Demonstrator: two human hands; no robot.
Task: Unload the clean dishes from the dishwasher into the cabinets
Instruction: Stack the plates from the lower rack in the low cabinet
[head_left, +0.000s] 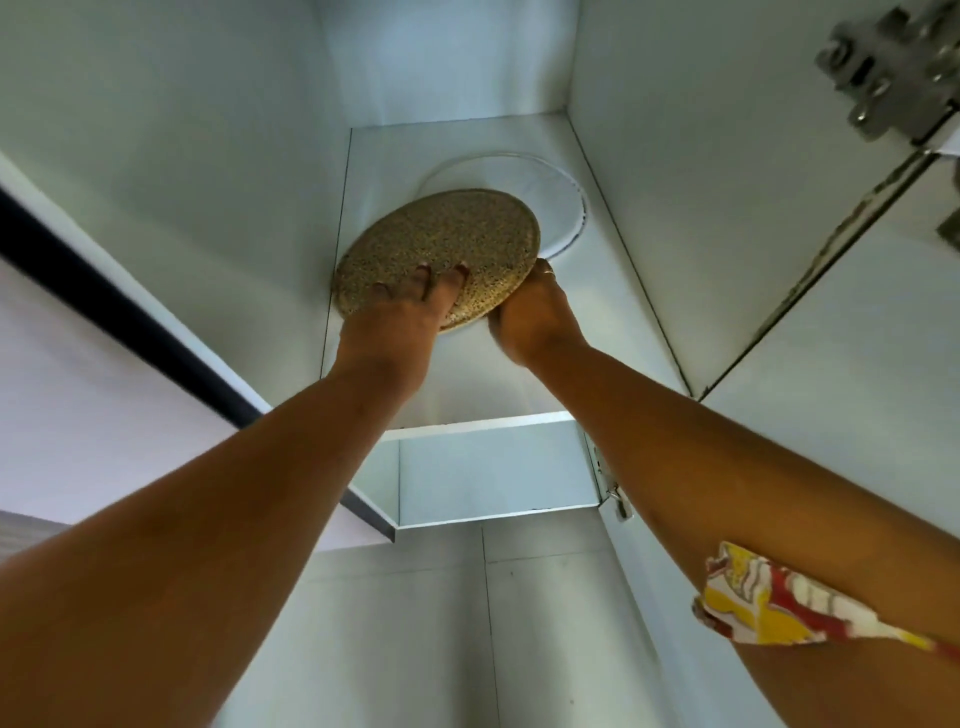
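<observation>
She has both arms stretched high into the cabinet, and the speckled plate is up at the shelf, tilted, its far edge near a white plate that lies further back. Whether it rests on the shelf yet, I cannot tell.

Her left hand lies flat against the plate's face, fingers straight and spread, so it is pressing rather than clasping. The right hand has the only true grip, fingers curled at the rim on the right side.

That worries me. At full reach, with one hand merely pushing, the plate could slide off her palm if the right grip slackens before the shelf takes its weight. It would drop towards her face.

If she shoves it in too hard, its rim may knock the white plate and chip one or both. Left half over the shelf's front edge, it could tip out. Her right arm also passes close under the door hinge.
</observation>
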